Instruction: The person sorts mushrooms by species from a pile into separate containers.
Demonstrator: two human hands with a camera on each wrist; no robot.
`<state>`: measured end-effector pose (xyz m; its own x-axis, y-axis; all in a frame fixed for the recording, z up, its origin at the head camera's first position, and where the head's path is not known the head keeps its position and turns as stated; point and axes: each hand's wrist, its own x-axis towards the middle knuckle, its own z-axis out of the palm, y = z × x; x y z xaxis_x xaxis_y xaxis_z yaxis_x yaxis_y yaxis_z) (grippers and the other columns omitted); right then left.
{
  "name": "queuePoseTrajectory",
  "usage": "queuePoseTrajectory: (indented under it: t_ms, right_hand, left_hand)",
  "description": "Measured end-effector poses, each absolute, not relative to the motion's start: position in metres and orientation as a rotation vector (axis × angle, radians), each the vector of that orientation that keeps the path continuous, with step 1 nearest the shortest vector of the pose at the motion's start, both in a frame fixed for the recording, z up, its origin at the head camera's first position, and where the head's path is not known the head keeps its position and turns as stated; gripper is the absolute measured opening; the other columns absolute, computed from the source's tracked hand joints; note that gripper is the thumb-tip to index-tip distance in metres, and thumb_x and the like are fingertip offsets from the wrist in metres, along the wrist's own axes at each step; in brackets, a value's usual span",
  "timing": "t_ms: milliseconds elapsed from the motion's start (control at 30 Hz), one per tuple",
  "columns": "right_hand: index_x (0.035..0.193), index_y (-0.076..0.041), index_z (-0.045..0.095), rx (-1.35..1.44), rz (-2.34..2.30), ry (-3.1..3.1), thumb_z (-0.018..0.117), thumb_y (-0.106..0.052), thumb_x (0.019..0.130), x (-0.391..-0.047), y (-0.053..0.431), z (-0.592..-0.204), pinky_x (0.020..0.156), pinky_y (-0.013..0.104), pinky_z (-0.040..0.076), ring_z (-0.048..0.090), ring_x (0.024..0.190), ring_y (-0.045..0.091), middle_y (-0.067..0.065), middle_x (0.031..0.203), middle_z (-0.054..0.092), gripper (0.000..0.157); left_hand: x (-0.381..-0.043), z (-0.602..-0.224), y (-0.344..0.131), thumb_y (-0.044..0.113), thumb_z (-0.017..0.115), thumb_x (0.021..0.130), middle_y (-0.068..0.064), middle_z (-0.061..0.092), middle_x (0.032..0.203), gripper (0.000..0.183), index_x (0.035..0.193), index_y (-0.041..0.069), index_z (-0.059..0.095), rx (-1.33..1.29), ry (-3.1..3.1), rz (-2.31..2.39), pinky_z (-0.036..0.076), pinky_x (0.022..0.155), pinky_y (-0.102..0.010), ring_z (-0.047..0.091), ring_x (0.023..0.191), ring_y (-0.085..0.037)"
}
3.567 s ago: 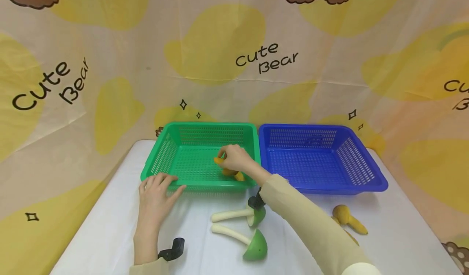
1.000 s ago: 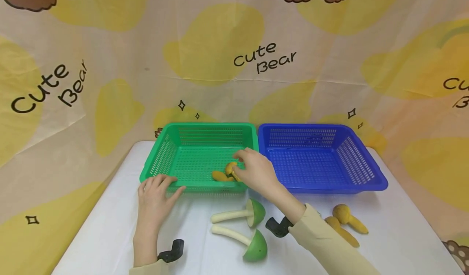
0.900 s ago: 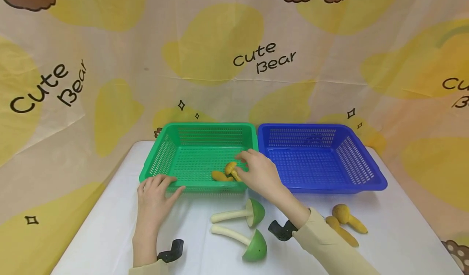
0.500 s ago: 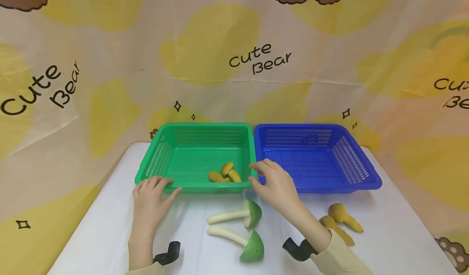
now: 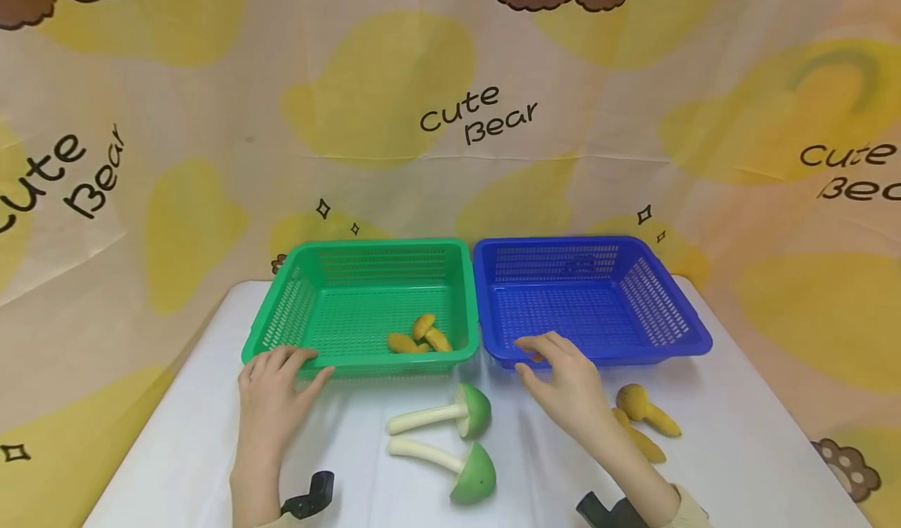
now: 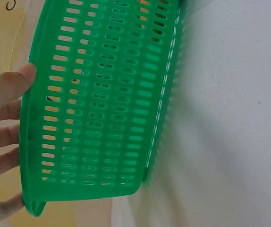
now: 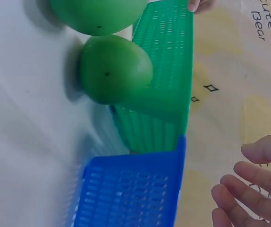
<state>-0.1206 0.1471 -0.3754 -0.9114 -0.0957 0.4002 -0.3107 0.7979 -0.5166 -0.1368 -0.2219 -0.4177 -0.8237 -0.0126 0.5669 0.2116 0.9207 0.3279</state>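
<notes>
My left hand [image 5: 271, 391] holds the near-left rim of a green plastic basket [image 5: 464, 301], fingers over the edge and thumb outside; the left wrist view shows the rim between them. Inside that basket lie yellow-brown toy mushrooms [image 5: 435, 339], near the front right. My right hand [image 5: 570, 387], holding nothing, hovers at the front rim of a blue basket [image 5: 563, 309], fingers relaxed and apart from the thumb. On the table between my hands lie two green-capped toy mushrooms [image 5: 475, 412] with pale stems. Two yellow-brown mushrooms [image 5: 644, 407] lie right of my right forearm, one partly hidden by it.
Both baskets stand side by side at the back of a white-covered table [image 5: 366, 497]. Behind them hangs a printed cloth [image 5: 380, 82] with yellow patches and lettering. A black wrist mount [image 5: 313, 497] sits on my left wrist.
My right hand has let go of a yellow-brown mushroom in the green basket, then drawn right and back to the blue basket's front. My left hand stays at the rim. The view has shifted slightly.
</notes>
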Motion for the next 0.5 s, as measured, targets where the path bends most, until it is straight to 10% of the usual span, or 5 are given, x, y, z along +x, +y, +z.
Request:
queuePoseTrajectory:
  t_ms: [500]
  right_hand:
    - [0.108,-0.017,0.070,0.440,0.675,-2.513,0.081,-0.009,0.072,-0.101,0.189,-0.407,0.077,0.034,0.053,0.060,0.092,0.011,-0.008,0.100,0.068,0.039]
  left_hand:
    - [-0.139,-0.423,-0.224,0.025,0.080,0.075,-0.011,0.064,0.098,0.032,0.098,0.006,0.069,-0.149,-2.477,-0.515,0.030,0.099,-0.057,0.051,0.101,-0.035]
